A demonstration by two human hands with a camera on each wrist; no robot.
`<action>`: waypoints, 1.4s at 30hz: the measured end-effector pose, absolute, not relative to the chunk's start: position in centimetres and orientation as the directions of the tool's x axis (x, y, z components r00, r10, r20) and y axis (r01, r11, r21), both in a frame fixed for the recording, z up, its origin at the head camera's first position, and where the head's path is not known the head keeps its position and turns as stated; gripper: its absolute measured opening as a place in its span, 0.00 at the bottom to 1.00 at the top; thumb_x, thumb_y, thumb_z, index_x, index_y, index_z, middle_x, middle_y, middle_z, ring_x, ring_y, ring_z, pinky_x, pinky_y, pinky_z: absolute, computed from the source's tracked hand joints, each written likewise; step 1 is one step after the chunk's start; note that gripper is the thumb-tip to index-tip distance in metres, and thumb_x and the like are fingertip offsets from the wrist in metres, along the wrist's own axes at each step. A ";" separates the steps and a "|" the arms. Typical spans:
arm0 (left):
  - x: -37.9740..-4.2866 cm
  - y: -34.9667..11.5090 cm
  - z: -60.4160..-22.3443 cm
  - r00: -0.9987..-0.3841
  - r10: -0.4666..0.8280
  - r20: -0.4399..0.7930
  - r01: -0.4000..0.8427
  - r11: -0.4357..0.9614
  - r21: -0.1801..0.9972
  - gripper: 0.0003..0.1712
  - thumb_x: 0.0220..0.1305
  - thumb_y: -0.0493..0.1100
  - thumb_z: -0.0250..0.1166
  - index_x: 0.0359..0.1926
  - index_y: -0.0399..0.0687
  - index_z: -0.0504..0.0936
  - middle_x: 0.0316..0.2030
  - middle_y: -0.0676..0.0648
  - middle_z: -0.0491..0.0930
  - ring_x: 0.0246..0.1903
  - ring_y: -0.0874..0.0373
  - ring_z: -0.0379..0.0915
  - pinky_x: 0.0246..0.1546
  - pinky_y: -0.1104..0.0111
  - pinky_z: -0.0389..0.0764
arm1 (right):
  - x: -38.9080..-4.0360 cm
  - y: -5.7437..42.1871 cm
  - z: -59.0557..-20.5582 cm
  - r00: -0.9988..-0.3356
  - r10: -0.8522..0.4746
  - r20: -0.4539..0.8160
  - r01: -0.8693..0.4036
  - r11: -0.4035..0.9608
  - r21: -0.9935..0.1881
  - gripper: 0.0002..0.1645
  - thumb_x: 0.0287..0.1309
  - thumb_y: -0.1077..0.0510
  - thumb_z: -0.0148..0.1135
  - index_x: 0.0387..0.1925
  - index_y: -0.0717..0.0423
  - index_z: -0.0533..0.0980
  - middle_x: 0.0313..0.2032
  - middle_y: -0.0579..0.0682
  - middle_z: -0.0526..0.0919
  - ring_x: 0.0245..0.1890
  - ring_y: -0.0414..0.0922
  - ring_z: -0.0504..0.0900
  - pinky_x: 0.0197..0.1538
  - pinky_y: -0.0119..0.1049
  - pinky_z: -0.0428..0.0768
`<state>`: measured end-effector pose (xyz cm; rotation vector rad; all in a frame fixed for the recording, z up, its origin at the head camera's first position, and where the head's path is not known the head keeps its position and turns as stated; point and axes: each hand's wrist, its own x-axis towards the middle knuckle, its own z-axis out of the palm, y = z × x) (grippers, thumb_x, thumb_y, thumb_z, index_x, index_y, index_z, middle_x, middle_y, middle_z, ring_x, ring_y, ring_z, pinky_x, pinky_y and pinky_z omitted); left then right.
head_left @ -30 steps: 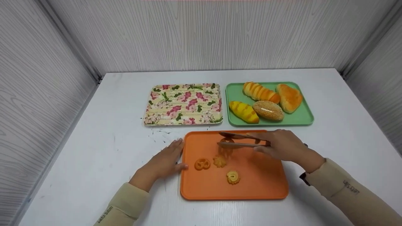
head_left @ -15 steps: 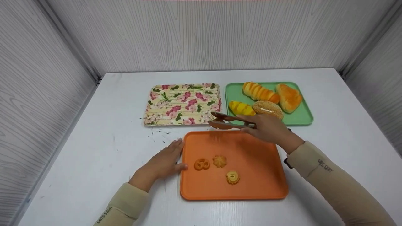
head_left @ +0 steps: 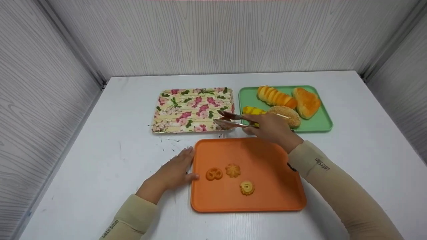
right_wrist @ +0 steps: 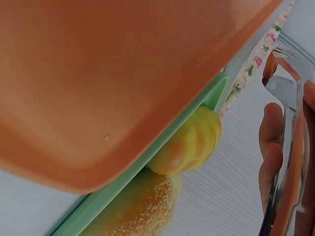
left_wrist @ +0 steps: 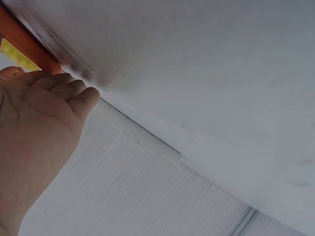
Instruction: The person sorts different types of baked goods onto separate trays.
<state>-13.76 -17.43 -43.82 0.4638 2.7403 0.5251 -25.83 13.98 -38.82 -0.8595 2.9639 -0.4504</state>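
My right hand [head_left: 273, 128] grips metal tongs [head_left: 238, 124] by their arms, in front of the green tray [head_left: 326, 123]. The tongs' tips are over the right part of the floral tray [head_left: 180, 128]. Between the tips is a small orange-brown piece [right_wrist: 269, 67], mostly hidden in the head view. My left hand [head_left: 173, 171] touches the left rim of the orange tray [head_left: 277, 196], its fingers extended. On that tray lie a pretzel-shaped cookie [head_left: 214, 174], a flower-shaped cookie [head_left: 233, 170] and a round swirled cookie [head_left: 247, 188].
The green tray behind holds a striped long loaf [head_left: 277, 97], a triangular bun [head_left: 306, 102], a seeded roll [head_left: 286, 115] and a yellow bread [head_left: 252, 110] partly hidden by my right hand. Wood-patterned panels [head_left: 217, 36] enclose the white table [head_left: 110, 133].
My right hand has moved away from me and to the left, carrying the tongs and the piece from over the orange tray to over the floral tray. The left hand stays put.
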 end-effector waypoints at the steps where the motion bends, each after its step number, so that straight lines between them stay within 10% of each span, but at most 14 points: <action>1: -13.8 -17.4 -43.8 -0.899 0.367 -0.238 0.252 0.880 0.402 0.51 0.63 0.60 0.60 0.74 0.40 0.46 0.74 0.44 0.44 0.72 0.50 0.38 0.68 0.54 0.49 | -25.9 13.8 -38.9 -0.849 -0.525 0.058 -0.519 0.810 -0.272 0.31 0.62 0.41 0.59 0.66 0.38 0.69 0.18 0.44 0.75 0.14 0.44 0.66 0.19 0.38 0.62; 24: -13.9 -17.2 -43.8 -0.896 0.389 -0.213 0.284 0.872 0.397 0.50 0.64 0.58 0.61 0.74 0.38 0.46 0.73 0.43 0.45 0.72 0.49 0.38 0.68 0.55 0.49 | -27.4 12.7 -40.4 -0.873 -0.487 0.034 -0.481 0.846 -0.228 0.31 0.62 0.40 0.59 0.65 0.40 0.70 0.48 0.55 0.82 0.30 0.51 0.79 0.21 0.41 0.67; 33: -13.8 -17.3 -43.8 -0.897 0.371 -0.240 0.261 0.883 0.390 0.51 0.64 0.60 0.60 0.74 0.40 0.45 0.74 0.44 0.44 0.72 0.50 0.37 0.68 0.55 0.49 | -26.9 12.7 -39.7 -0.886 -0.464 0.010 -0.445 0.843 -0.303 0.35 0.62 0.39 0.58 0.68 0.40 0.66 0.45 0.51 0.82 0.36 0.50 0.77 0.41 0.49 0.76; 42: -13.8 -17.4 -43.9 -0.901 0.359 -0.242 0.247 0.886 0.393 0.51 0.63 0.60 0.60 0.74 0.41 0.45 0.74 0.45 0.43 0.72 0.51 0.37 0.68 0.56 0.48 | -25.7 13.7 -39.2 -0.873 -0.483 0.065 -0.476 0.816 -0.329 0.36 0.61 0.37 0.58 0.69 0.37 0.64 0.39 0.49 0.83 0.26 0.48 0.74 0.33 0.45 0.74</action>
